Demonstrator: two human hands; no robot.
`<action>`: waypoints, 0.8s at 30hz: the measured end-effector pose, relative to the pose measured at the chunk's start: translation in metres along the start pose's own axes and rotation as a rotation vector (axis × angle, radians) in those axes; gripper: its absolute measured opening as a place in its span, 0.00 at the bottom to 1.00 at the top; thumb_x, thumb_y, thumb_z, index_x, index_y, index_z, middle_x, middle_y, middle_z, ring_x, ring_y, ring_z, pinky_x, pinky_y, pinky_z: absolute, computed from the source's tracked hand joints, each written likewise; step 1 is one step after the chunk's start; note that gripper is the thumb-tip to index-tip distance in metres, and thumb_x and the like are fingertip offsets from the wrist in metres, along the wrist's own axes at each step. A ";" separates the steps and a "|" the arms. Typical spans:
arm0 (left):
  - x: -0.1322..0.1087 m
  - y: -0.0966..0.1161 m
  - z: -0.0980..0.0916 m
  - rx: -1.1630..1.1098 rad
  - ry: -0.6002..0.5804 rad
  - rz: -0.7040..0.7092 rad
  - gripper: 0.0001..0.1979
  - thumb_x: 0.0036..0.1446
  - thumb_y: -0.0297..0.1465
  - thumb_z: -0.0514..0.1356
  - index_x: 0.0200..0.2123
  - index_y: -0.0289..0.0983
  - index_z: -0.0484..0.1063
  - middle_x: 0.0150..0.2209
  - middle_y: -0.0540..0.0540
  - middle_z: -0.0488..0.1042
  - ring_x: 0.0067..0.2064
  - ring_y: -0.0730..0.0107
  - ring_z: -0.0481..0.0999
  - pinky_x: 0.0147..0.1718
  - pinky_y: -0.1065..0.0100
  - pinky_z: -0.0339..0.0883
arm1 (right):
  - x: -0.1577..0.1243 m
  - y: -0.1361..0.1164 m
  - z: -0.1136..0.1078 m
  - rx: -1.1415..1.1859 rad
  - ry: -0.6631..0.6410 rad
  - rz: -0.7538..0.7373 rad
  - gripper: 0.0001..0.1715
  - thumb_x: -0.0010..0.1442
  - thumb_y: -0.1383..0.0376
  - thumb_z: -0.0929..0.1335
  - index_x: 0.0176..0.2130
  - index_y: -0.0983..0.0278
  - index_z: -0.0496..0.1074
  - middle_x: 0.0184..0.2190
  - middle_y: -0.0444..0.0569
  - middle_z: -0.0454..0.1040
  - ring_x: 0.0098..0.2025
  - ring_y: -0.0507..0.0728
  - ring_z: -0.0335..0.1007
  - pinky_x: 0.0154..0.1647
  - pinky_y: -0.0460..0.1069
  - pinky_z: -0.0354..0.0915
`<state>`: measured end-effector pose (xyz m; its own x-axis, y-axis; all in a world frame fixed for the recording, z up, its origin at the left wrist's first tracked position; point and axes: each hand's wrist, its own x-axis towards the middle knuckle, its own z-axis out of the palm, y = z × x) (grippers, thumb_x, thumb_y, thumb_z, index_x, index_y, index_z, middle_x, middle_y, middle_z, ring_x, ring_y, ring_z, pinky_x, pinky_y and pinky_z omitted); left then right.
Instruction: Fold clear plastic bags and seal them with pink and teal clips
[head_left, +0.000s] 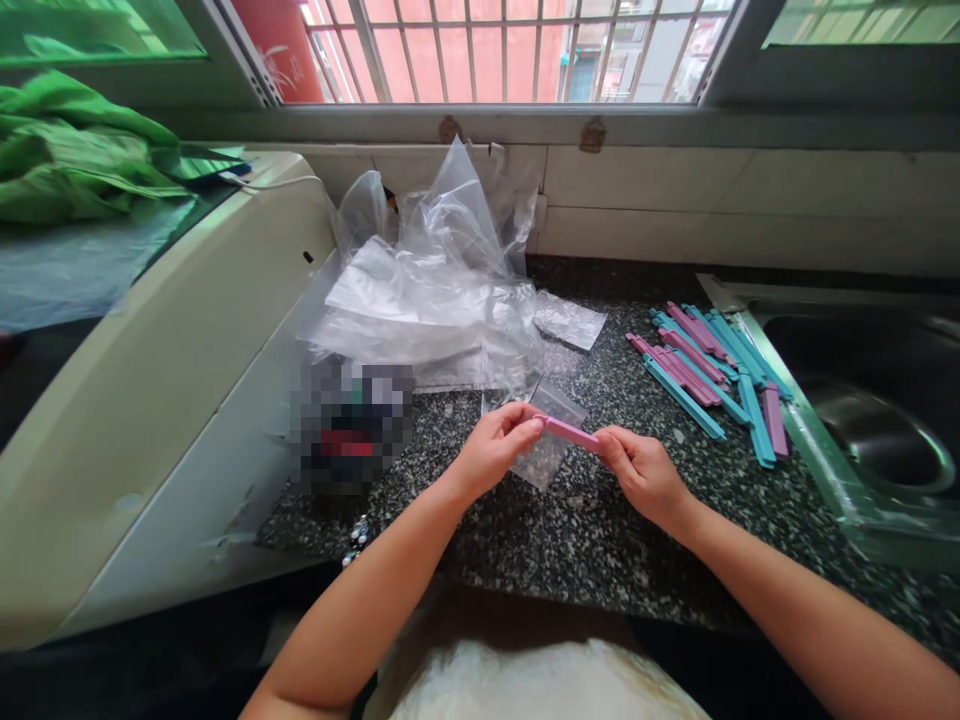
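Both hands meet over the speckled dark countertop (pixel 600 540). My left hand (pixel 491 448) pinches the left end of a pink plastic clip stick (pixel 570 433), and its fingers also hold a small clear plastic bag (pixel 551 440) that hangs beneath. The stick's right end is pinched by my right hand (pixel 643 472). The stick lies level between the two hands, just above the counter.
A pile of pink and blue clip sticks (pixel 712 375) lies at the right, beside a steel sink (pixel 877 430). Crumpled clear plastic bags (pixel 442 290) heap at the back. A white appliance (pixel 150 400) stands at the left, green cloth (pixel 67 150) on top. A barred window is behind.
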<state>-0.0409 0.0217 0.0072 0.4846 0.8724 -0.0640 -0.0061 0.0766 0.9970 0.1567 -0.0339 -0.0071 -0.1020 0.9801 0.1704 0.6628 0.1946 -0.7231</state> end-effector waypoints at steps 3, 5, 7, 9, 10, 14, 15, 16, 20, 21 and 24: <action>0.002 -0.004 -0.001 0.051 -0.005 0.006 0.16 0.52 0.43 0.54 0.24 0.35 0.64 0.20 0.53 0.60 0.23 0.77 0.57 0.24 0.71 0.51 | 0.000 -0.002 0.000 -0.025 -0.010 0.001 0.26 0.63 0.52 0.54 0.24 0.64 0.64 0.17 0.41 0.57 0.19 0.49 0.54 0.21 0.44 0.52; 0.003 -0.007 -0.001 0.089 -0.011 0.006 0.17 0.53 0.43 0.53 0.23 0.35 0.63 0.20 0.54 0.58 0.23 0.77 0.55 0.23 0.72 0.50 | 0.000 -0.003 0.000 -0.034 -0.014 -0.012 0.26 0.63 0.52 0.54 0.23 0.63 0.63 0.16 0.41 0.57 0.19 0.49 0.54 0.20 0.44 0.52; 0.003 -0.009 -0.001 0.108 -0.016 0.006 0.17 0.53 0.44 0.53 0.23 0.35 0.63 0.19 0.54 0.58 0.22 0.78 0.55 0.23 0.72 0.49 | -0.001 -0.003 0.000 -0.044 -0.009 -0.041 0.24 0.64 0.54 0.54 0.25 0.63 0.64 0.16 0.41 0.59 0.19 0.49 0.56 0.20 0.44 0.53; 0.003 -0.008 -0.001 0.114 -0.006 0.011 0.18 0.53 0.44 0.53 0.23 0.35 0.63 0.19 0.54 0.58 0.22 0.78 0.55 0.23 0.72 0.49 | -0.002 -0.002 0.001 -0.074 0.026 -0.085 0.19 0.63 0.54 0.57 0.31 0.63 0.66 0.18 0.41 0.63 0.20 0.49 0.59 0.22 0.44 0.56; 0.003 -0.008 0.000 0.115 0.001 0.011 0.18 0.53 0.44 0.53 0.22 0.35 0.63 0.19 0.54 0.58 0.22 0.78 0.55 0.23 0.72 0.49 | -0.002 -0.001 0.001 -0.099 0.060 -0.119 0.16 0.61 0.55 0.59 0.35 0.64 0.66 0.20 0.41 0.65 0.21 0.50 0.62 0.23 0.44 0.58; 0.002 -0.006 0.002 0.111 0.016 0.002 0.18 0.52 0.44 0.53 0.22 0.36 0.62 0.19 0.54 0.57 0.22 0.78 0.55 0.23 0.71 0.49 | -0.001 0.000 0.002 -0.249 0.226 -0.334 0.10 0.59 0.59 0.64 0.38 0.64 0.65 0.27 0.46 0.71 0.26 0.52 0.67 0.29 0.45 0.62; 0.002 -0.006 0.002 0.107 0.017 0.003 0.18 0.52 0.45 0.53 0.22 0.36 0.62 0.18 0.55 0.56 0.22 0.78 0.55 0.23 0.71 0.50 | 0.000 -0.001 0.001 -0.298 0.252 -0.388 0.08 0.59 0.61 0.63 0.37 0.63 0.65 0.28 0.47 0.71 0.28 0.52 0.67 0.31 0.46 0.62; 0.002 -0.006 0.003 0.104 0.020 0.005 0.18 0.52 0.45 0.53 0.22 0.36 0.61 0.18 0.55 0.56 0.22 0.78 0.55 0.23 0.71 0.50 | 0.001 -0.002 0.000 -0.357 0.276 -0.431 0.07 0.59 0.62 0.63 0.35 0.63 0.66 0.29 0.48 0.71 0.30 0.53 0.66 0.33 0.47 0.62; 0.002 -0.008 0.004 0.109 0.024 0.025 0.18 0.53 0.45 0.52 0.22 0.36 0.60 0.19 0.54 0.56 0.22 0.77 0.55 0.23 0.71 0.50 | 0.002 -0.006 -0.006 -0.610 0.393 -0.499 0.06 0.57 0.63 0.66 0.36 0.62 0.71 0.32 0.49 0.72 0.33 0.55 0.64 0.37 0.49 0.61; 0.002 -0.008 0.004 0.117 0.025 0.028 0.18 0.53 0.44 0.52 0.22 0.36 0.60 0.19 0.54 0.56 0.22 0.77 0.55 0.23 0.71 0.50 | 0.002 -0.007 -0.007 -0.638 0.399 -0.500 0.06 0.57 0.63 0.66 0.36 0.61 0.72 0.31 0.49 0.72 0.33 0.55 0.64 0.36 0.49 0.61; 0.002 -0.009 0.006 0.151 0.031 0.027 0.17 0.54 0.44 0.52 0.22 0.36 0.59 0.19 0.54 0.56 0.23 0.76 0.55 0.24 0.71 0.50 | 0.001 -0.005 -0.007 -0.604 0.326 -0.495 0.07 0.58 0.65 0.65 0.37 0.62 0.72 0.30 0.48 0.72 0.33 0.53 0.66 0.35 0.47 0.62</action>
<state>-0.0352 0.0197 -0.0012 0.4589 0.8878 -0.0359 0.1140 -0.0188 0.9933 0.1584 -0.0342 0.0012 -0.3272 0.7093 0.6243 0.8901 0.4531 -0.0484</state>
